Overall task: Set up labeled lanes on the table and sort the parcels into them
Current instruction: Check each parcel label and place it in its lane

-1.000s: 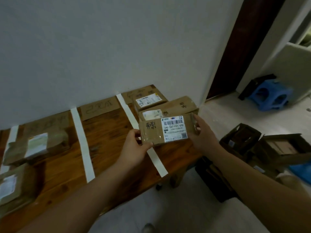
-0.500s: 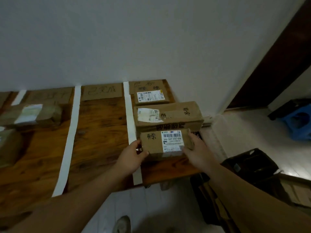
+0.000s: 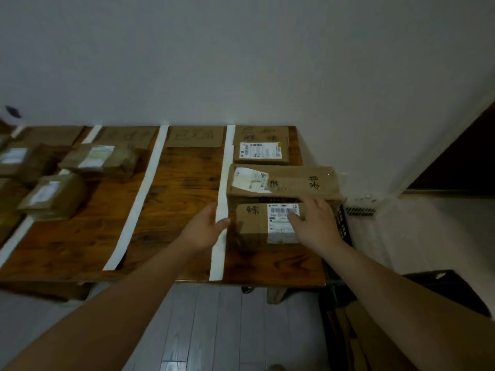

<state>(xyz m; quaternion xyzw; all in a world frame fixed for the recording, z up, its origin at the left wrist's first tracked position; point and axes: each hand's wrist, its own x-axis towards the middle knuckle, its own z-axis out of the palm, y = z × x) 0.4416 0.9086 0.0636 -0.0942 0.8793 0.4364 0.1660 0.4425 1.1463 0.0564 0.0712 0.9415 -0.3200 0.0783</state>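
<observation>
A small brown parcel (image 3: 254,226) with a white barcode label and handwriting lies on the wooden table (image 3: 176,210) in the rightmost lane, just in front of a long brown parcel (image 3: 284,180). My right hand (image 3: 317,223) rests over the small parcel's right end, fingers relaxed across the label. My left hand (image 3: 203,228) hovers open beside its left end, over a white tape strip (image 3: 222,183), thumb near the box edge. Behind them, a flat parcel (image 3: 261,152) lies on the lane's cardboard label (image 3: 263,131).
A second tape strip (image 3: 139,194) bounds the middle lane, which holds only its cardboard label (image 3: 194,136). Further left are more parcels (image 3: 99,159) (image 3: 53,196). A black crate (image 3: 344,226) stands off the table's right edge, and dark boxes (image 3: 444,285) sit on the floor.
The small parcel, held up in both hands before, has come down onto the table in the right lane. Both hands have loosened their grip on it.
</observation>
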